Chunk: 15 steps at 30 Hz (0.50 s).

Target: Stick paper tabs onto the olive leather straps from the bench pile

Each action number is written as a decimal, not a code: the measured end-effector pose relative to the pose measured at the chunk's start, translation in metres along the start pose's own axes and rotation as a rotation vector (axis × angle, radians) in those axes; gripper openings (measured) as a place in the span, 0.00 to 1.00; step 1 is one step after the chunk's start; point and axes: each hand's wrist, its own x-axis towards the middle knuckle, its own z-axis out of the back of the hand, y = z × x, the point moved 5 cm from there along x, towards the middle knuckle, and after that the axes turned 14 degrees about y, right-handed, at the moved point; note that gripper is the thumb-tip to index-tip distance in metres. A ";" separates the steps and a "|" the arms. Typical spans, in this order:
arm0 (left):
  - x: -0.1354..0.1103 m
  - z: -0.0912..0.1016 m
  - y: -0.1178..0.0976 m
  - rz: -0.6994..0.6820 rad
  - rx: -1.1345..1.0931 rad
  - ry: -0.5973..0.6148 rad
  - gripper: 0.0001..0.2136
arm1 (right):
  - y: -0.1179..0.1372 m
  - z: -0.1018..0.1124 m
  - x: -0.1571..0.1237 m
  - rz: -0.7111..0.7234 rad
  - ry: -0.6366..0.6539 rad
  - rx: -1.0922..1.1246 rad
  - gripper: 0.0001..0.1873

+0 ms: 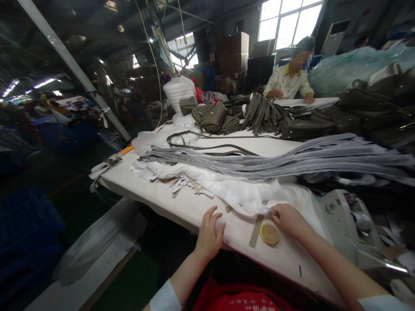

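My right hand (288, 219) is closed on the near edge of a white plastic sheet (246, 196) spread along the worktable (181, 207). Fingers apart and holding nothing, my left hand (210, 233) hovers by the table's front edge. Between the hands, a grey-brown strip (256, 232) lies flat beside a round yellow disc (269, 234). Several small white and brown paper pieces (191, 185) are scattered to the left of the sheet. Behind it stretches a bundle of long plastic-wrapped strips (275, 157).
A grey machine (346, 220) stands at the right. Dark olive bags (210, 116) and a heap of dark straps (262, 114) lie at the back. A co-worker (290, 80) is across the table. Blue crates (29, 237) sit on the floor at left.
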 end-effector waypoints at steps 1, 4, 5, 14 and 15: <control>0.000 0.000 0.000 0.000 0.000 0.001 0.11 | -0.001 0.002 0.000 -0.011 -0.006 -0.005 0.12; -0.002 -0.001 0.001 0.003 0.000 -0.007 0.11 | -0.003 0.013 0.000 -0.034 -0.073 -0.004 0.11; -0.002 -0.001 0.001 0.002 0.001 -0.011 0.11 | -0.005 0.018 0.000 -0.033 -0.122 0.006 0.10; 0.006 0.006 -0.009 -0.059 -0.005 -0.027 0.13 | -0.006 0.059 0.000 0.107 -0.331 0.167 0.12; 0.009 0.008 -0.012 -0.071 -0.001 -0.042 0.16 | -0.001 0.066 -0.001 0.119 -0.314 0.177 0.10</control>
